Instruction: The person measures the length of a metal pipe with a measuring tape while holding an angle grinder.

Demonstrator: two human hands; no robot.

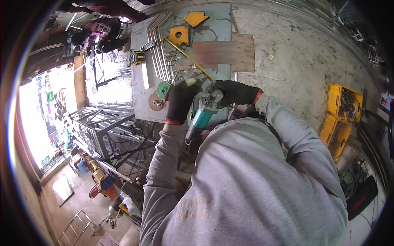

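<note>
My left hand (181,100), in a dark glove, is closed at the table's near edge, beside a green disc (163,90) and a brown disc (156,101). What its fingers hold, if anything, is hidden. The teal angle grinder (202,118) is tilted against my body, its metal head (213,99) pointing toward the table. My right hand (236,92), also gloved, is closed on the grinder at its head. Just beyond my hands, a yellow measuring strip (189,59) runs diagonally over the grey table (141,96).
Metal bars (157,53), small rings (172,57), a yellow tape measure (136,58) and yellow magnetic squares (179,35) (195,19) lie on the table. Yellow crates (344,102) stand at right, a metal frame (100,133) at left. A person (102,35) is at upper left.
</note>
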